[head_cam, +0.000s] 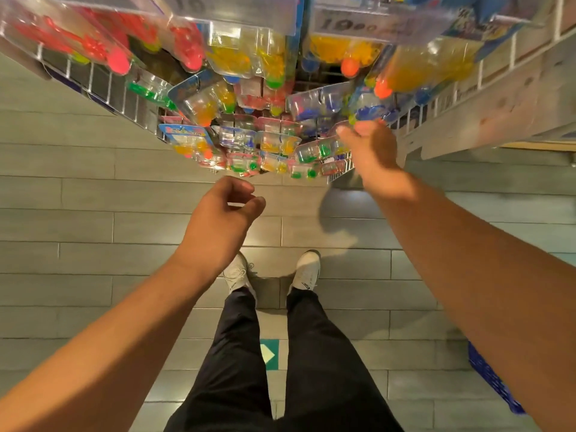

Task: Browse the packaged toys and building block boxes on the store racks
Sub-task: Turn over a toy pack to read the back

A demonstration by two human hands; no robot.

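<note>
Packaged toys (280, 145) hang on a wire rack (106, 88) above grey plank floor (78, 194).

Grey plank-pattern floor (93, 198) w/ pale grout lines, warm yellowish light. Teal square floor sticker (270, 354) w/ pale arrow shape, low centre. White wire rack (109, 88) upper left; pale wood-grain shelf panel (498, 98) upper right. Blue mesh edge (492, 378) at lower right.
</note>
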